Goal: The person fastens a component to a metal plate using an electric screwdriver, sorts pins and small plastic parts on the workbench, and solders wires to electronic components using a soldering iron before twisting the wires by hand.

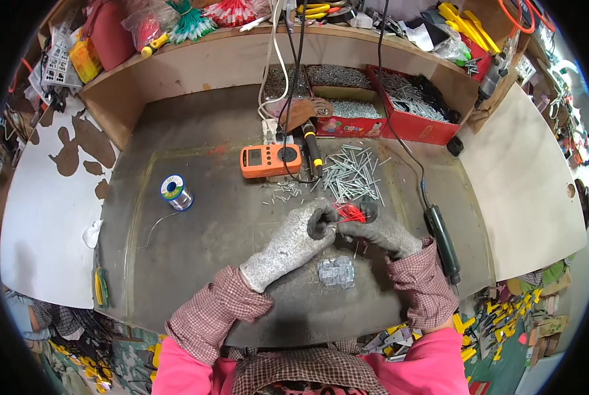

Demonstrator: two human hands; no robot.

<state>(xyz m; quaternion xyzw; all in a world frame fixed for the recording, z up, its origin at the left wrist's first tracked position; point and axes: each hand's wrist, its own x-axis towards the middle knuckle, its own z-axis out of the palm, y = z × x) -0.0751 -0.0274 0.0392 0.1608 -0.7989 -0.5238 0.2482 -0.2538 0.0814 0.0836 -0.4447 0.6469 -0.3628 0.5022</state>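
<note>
Both of my hands wear grey gloves with dark fingers and meet near the middle of the bench. My left hand (301,234) is closed in a pinch, and whatever its fingertips hold is too small to name. My right hand (386,232) is closed round a bundle of thin red wires (351,212), which fans out between the two hands. Just beyond them lies a loose heap of long silver screws (352,172). Nearer to me, a shiny grey slab (336,272) rests on the bench below the hands.
An orange multimeter (270,161) and a yellow-black screwdriver (312,148) lie beyond my hands. A solder spool (177,192) stands left. A dark green corded tool (443,243) lies right. Red boxes of screws (416,125) line the back; cutters (101,287) lie at the left edge.
</note>
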